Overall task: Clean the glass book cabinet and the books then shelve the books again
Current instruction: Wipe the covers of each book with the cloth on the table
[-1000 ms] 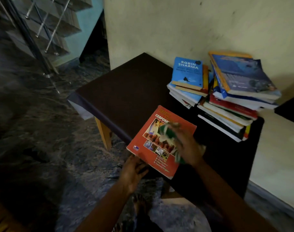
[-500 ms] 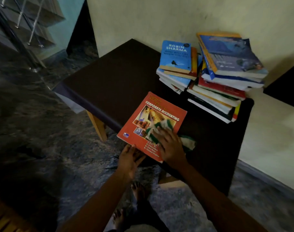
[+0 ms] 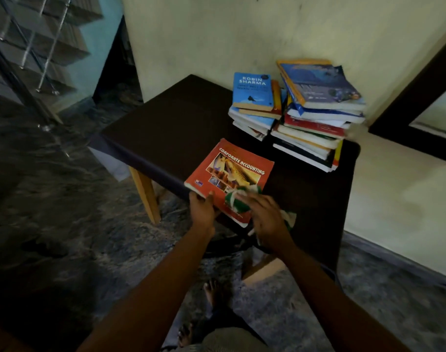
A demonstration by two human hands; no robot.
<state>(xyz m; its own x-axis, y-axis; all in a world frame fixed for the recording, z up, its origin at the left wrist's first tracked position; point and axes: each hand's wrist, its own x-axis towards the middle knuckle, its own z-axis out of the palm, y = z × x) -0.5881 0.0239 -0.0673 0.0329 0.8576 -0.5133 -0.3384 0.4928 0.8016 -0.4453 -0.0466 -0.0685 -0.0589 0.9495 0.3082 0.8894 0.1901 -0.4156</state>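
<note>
At centre frame, a red paperback book (image 3: pixel 232 174) titled Corporate Accounting, flat on the dark brown rectangular table (image 3: pixel 166 128), with its lower left corner past the table's near edge. Pinched at that corner by the left hand (image 3: pixel 203 212), thumb on the cover and fingers out of sight beneath. Half a second ago, merely laid against the book's lower edge, no thumb over the cover.

Just to the right, the right hand (image 3: pixel 266 219), fingers fairly straight and smeared by motion, pressing a green-and-white crumpled cloth (image 3: pixel 238 199) onto the lower right part of the cover. More of the cloth out past the hand on the right. One second ago, over the middle of the cover and hiding part of the title. Now lower, with the whole title on show.

Toward the upper right, against the pale yellow wall (image 3: pixel 217 34), two stacks placed as before. A shorter one topped by a light blue Robin Sharma paperback (image 3: pixel 252 91). Just beside it on the right, a taller one topped by a blue-and-orange softcover book (image 3: pixel 321 82).

In the upper left, a staircase (image 3: pixel 39 41) with metal rails. At the right edge, a dark wooden frame (image 3: pixel 420 97); cabinet or not, cannot tell. Along the bottom, bare feet (image 3: pixel 213 293) on a dark mottled stone floor (image 3: pixel 64 199).
</note>
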